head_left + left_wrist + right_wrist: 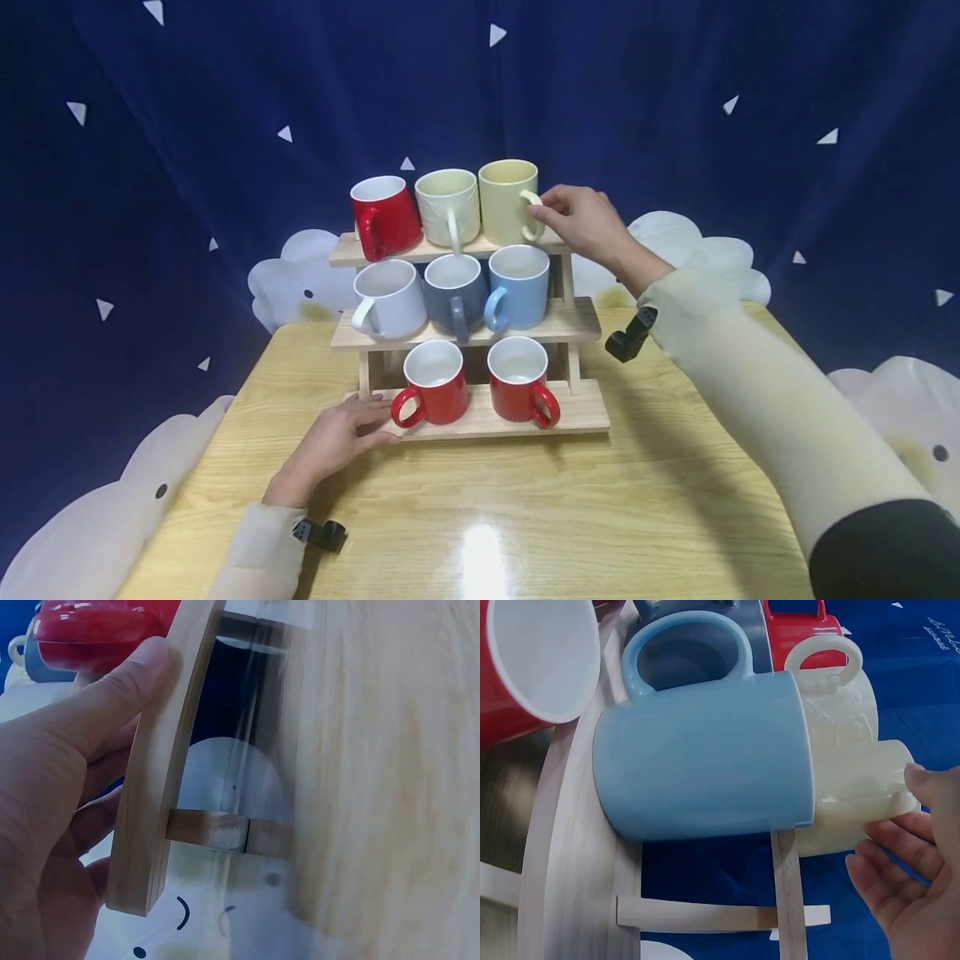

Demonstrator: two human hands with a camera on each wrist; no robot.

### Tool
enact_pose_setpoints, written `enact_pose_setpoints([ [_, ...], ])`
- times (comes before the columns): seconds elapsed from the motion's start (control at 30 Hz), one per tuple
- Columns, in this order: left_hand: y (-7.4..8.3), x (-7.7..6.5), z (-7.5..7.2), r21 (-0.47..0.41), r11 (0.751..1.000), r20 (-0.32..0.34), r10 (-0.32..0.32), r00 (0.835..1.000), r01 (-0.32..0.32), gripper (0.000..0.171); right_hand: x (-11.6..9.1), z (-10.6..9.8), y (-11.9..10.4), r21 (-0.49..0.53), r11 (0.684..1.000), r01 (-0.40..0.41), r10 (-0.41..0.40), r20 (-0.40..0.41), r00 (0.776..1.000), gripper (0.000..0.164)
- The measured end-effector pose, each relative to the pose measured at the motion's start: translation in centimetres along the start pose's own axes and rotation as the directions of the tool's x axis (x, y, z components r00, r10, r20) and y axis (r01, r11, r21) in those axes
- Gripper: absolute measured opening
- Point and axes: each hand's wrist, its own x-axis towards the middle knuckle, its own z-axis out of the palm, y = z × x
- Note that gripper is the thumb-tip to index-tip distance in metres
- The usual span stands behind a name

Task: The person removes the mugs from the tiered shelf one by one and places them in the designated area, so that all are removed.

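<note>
At the right end of the top tier, a pale yellow mug [498, 210] stands upright; my right hand [585, 221] pinches its handle between thumb and fingers. In the right wrist view this hand [922, 855] partly covers the handle. My left hand [337, 442] holds the left end of the bottom board of a wooden three-tier stand [577, 408]. The left wrist view shows the thumb [150, 660] on the board's front edge, fingers behind it. Beside the yellow mug are a cream mug [442, 208] and a red mug [393, 221].
White [393, 304], dark grey [450, 300] and light blue [528, 292] mugs fill the middle tier. Two red mugs, left [446, 396] and right [510, 396], stand on the bottom tier. The stand is on a wooden table [570, 508] before a dark blue curtain [600, 92].
</note>
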Motion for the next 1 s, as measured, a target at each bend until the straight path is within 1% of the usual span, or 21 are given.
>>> enact_pose_setpoints([
  [0.17, -0.1, -0.2, 0.1, -0.020, 0.999, -0.011, -0.028, 1.000, 0.028, 0.054, 0.3, 0.5, -0.4, 0.008, 1.000, -0.005, 0.005, 0.004, 1.000, 0.037],
  [0.37, 0.0, -0.2, 0.2, -0.032, 0.999, -0.017, -0.042, 0.999, 0.042, 0.053, 0.3, 0.3, -0.9, 0.013, 0.999, -0.039, 0.039, 0.021, 0.999, 0.035],
  [0.57, 0.2, -0.1, 0.1, -0.029, 0.998, -0.010, -0.048, 0.999, 0.048, 0.051, 0.2, 0.0, -1.3, 0.071, 0.992, -0.101, 0.098, 0.048, 0.994, 0.033],
  [0.73, 0.3, -0.1, 0.0, -0.033, 0.998, -0.006, -0.060, 0.998, 0.059, 0.054, 0.1, -0.1, -1.4, 0.147, 0.982, -0.120, 0.117, 0.030, 0.993, 0.031],
  [0.8, 0.3, -0.1, 0.0, -0.037, 0.997, -0.003, -0.064, 0.998, 0.063, 0.054, 0.0, -0.1, -1.2, 0.191, 0.973, -0.127, 0.125, 0.022, 0.992, 0.031],
  [0.87, 0.2, -0.1, 0.0, -0.039, 0.997, 0.000, -0.068, 0.998, 0.068, 0.055, -0.1, -0.2, -1.0, 0.236, 0.959, -0.157, 0.155, 0.026, 0.988, 0.031],
  [1.0, 0.1, -0.2, 0.0, -0.038, 0.997, 0.001, -0.066, 0.998, 0.066, 0.055, -0.3, -0.6, -0.9, 0.349, 0.910, -0.223, 0.221, 0.047, 0.974, 0.032],
])
